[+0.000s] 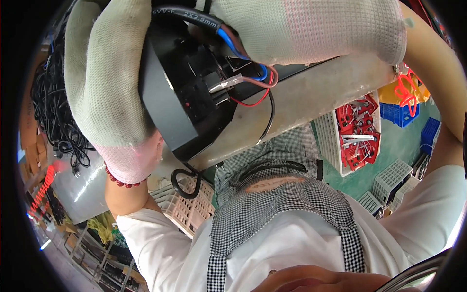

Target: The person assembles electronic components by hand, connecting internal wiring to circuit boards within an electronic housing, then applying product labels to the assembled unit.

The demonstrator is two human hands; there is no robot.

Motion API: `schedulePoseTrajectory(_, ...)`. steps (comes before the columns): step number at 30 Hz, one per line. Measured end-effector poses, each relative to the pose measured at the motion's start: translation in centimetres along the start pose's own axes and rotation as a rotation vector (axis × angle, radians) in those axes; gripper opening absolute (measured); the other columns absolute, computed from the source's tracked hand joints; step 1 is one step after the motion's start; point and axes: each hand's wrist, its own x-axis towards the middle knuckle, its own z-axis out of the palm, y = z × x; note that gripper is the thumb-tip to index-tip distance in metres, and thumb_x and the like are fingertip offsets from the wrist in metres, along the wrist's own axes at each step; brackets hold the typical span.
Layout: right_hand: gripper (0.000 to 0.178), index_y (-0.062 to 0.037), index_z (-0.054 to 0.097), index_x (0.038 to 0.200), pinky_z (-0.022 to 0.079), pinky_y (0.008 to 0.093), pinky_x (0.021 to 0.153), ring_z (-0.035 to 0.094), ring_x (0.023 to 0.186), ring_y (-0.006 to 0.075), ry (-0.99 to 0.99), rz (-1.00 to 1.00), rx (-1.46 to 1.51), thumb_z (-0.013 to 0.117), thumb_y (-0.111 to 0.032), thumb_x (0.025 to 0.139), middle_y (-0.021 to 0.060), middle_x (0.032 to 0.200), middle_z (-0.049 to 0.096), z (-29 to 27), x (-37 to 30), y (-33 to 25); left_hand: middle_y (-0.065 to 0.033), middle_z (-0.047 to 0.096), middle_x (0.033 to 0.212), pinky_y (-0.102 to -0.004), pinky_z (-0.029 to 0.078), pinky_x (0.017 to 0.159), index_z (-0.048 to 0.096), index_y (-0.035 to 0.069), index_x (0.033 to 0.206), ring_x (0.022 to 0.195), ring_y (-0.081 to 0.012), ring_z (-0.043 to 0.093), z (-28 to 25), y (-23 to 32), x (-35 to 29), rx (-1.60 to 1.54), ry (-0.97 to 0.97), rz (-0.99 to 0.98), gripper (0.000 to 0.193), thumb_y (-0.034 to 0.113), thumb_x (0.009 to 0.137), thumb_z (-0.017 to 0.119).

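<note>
A black plastic housing is tilted over the metal bench, its inner side with black sockets and terminals facing me. My gloved left hand is closed round its left side. Across the top runs a thick black cable, with blue wire and brown wire coming out of its end. Thinner red wire and black wire loop out of the housing, and the black one has a bare end. My gloved right hand is bent in beside the cable end, its fingers curled and mostly hidden, so what they grip is unclear.
The metal bench slopes across under the housing. Left of it lies a heap of black cables. A white crate with red parts stands at right, near blue bins. Another pale crate sits below the bench edge.
</note>
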Motion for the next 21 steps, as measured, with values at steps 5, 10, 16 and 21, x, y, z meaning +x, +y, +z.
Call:
schedulePoseTrajectory(5,0.02,0.0033,0.069,0.097,0.05,0.0324,0.048,0.065,0.056,0.0203,0.0,0.715,0.806,0.059,-0.011,0.088,0.0132,0.069,0.066,3.5,5.9,0.5,-0.0178,0.056,0.128,-0.0323,0.044,0.101,0.051,-0.003,0.127,0.116,-0.025,0.056,0.4,1.3,1.3,-0.437,0.084,-0.335,0.038,0.006,0.091,0.056)
schedulePoseTrajectory(10,0.026,0.0012,0.067,0.107,0.053,0.0305,0.075,0.067,0.079,0.0213,-0.289,0.783,0.462,0.056,-0.014,0.088,0.0113,0.091,0.07,-2.4,5.7,-2.4,-0.018,0.057,0.125,-0.0313,0.042,0.1,0.048,-0.004,0.124,0.114,-0.0216,0.055,1.6,3.0,2.9,-1.02,0.34,-0.752,0.03,0.01,0.099,0.041)
schedulePoseTrajectory(16,0.021,0.0018,0.064,0.104,0.052,0.0267,0.071,0.062,0.075,0.0102,0.607,0.518,0.39,0.058,-0.006,0.086,0.0098,0.086,0.068,-0.7,4.1,-3.5,-0.0133,0.058,0.121,-0.0275,0.044,0.096,0.049,-0.003,0.125,0.11,-0.0168,0.055,0.9,3.1,2.2,-1.06,0.319,-0.832,0.03,0.011,0.099,0.044)
schedulePoseTrajectory(21,0.018,0.0011,0.063,0.102,0.051,0.0273,0.073,0.061,0.076,0.0118,0.428,0.705,0.667,0.058,-0.005,0.086,0.0077,0.084,0.066,-1.3,3.4,-3.9,-0.0078,0.062,0.111,-0.024,0.047,0.085,0.054,0.001,0.122,0.098,-0.0126,0.058,0.9,2.3,1.8,-1.005,0.298,-0.806,0.027,0.015,0.099,0.049)
